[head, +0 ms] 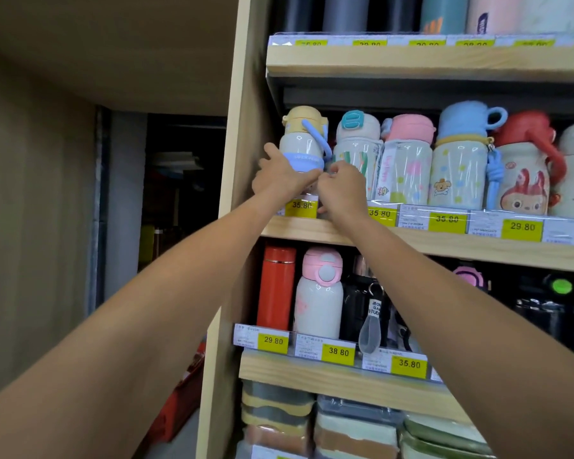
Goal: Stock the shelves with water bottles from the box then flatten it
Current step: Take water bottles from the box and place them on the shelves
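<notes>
Left hand (pixel 279 178) grips yellow-lidded bottle (pixel 304 144) above the 35.80 tag (pixel 301 205); right hand (pixel 340 190) curls at its base, grasp unclear

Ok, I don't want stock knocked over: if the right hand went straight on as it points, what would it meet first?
Probably the yellow-lidded bottle, near its base; the right hand sits very close to it. Depth is unclear.

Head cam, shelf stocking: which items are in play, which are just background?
In play: yellow-lidded bottle, left hand gripping it, right hand at its base, middle shelf.
Background: red flask, pink-lidded bottle below, stacked lunch boxes, price tags.
</notes>
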Available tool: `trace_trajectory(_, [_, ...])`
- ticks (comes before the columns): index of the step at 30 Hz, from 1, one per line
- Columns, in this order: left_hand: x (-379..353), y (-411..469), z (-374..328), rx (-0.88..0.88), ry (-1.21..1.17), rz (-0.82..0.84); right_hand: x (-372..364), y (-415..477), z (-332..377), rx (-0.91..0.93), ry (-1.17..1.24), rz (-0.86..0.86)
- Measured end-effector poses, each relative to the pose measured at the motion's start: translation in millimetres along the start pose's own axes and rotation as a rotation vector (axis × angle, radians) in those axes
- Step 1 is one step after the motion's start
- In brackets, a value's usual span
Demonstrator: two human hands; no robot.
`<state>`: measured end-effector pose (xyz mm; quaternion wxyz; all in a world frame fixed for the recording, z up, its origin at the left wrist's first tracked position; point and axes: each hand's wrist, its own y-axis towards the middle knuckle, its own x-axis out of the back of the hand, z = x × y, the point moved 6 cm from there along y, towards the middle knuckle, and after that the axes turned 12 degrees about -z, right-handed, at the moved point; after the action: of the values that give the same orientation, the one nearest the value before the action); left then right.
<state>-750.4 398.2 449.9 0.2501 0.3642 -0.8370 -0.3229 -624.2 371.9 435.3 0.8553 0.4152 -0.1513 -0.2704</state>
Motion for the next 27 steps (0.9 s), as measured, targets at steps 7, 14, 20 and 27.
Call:
trace_trajectory(7, [5.1,5.9,10.4,-0.010,-0.224,0.138,8.6,8.5,6.6,0.091,-0.236,-0.011])
trace_trajectory(14, [0.8,3.9,-0.1,-0.040,-0.089,0.118,9.5,6.8,21.9,0.210,-0.374,-0.045])
trace_trajectory(20, [3.6,9.9,0.8,-0.009,-0.258,0.203,14.5,7.1,30.9,0.212,-0.360,-0.042])
trace_trajectory(27, [5.1,15.2,12.8,0.033,-0.295,0.262,2.4,4.7,28.4,0.188,-0.320,-0.001])
